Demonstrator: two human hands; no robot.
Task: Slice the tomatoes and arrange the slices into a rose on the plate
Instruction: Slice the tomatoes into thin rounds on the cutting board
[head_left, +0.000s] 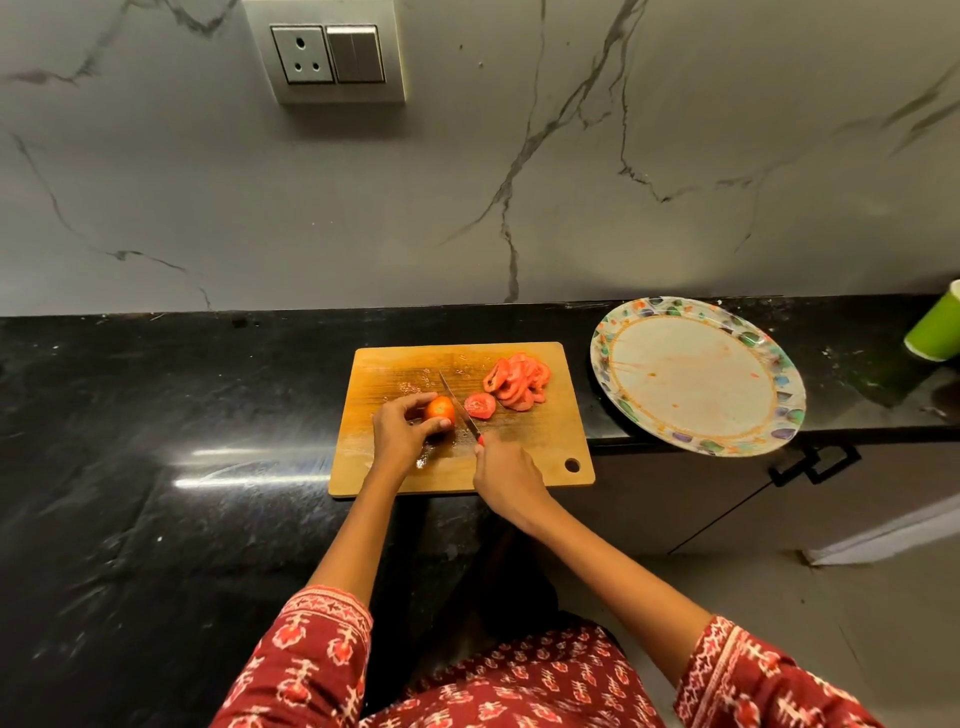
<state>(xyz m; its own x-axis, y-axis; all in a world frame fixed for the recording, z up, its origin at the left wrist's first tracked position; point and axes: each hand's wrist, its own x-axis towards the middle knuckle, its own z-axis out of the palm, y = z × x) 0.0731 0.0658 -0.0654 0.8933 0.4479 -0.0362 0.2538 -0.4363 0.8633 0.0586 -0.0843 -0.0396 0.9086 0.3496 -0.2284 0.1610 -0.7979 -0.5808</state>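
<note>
From the head camera, the wooden cutting board (524, 467) is the landmark: a rectangle with rounded corners and one round hole at its near right corner, lying on a glossy black stone counter (156, 467). Much is hard to read here: the knife's (460, 408) handle is almost wholly buried in the right hand (506, 480), only a speck of red showing at the fist's top, and the left hand (397, 434) covers the left side of the tomato (440, 409), so how much of it remains cannot be told. The left hand curls its fingers and thumb round that one tomato piece near the board's middle; the right hand is closed tight round the knife handle at the board's near edge, the thin blade slanting away across the board and lying against the tomato's right side. Just right of the blade lies one loose slice (479, 405), flat and round; beyond it, toward the board's far right corner, a heap of overlapping slices (519, 382) whose number cannot be counted. Wet seeds and juice speckle the board's far part. Right of the board, apart from it, sits one round plate (779, 395) with a mottled coloured rim, smeared, overhanging the counter's edge. Farther right a green cup (935, 332) is cut off by the frame. Two patterned red sleeves (311, 649) show nearest the camera.
</note>
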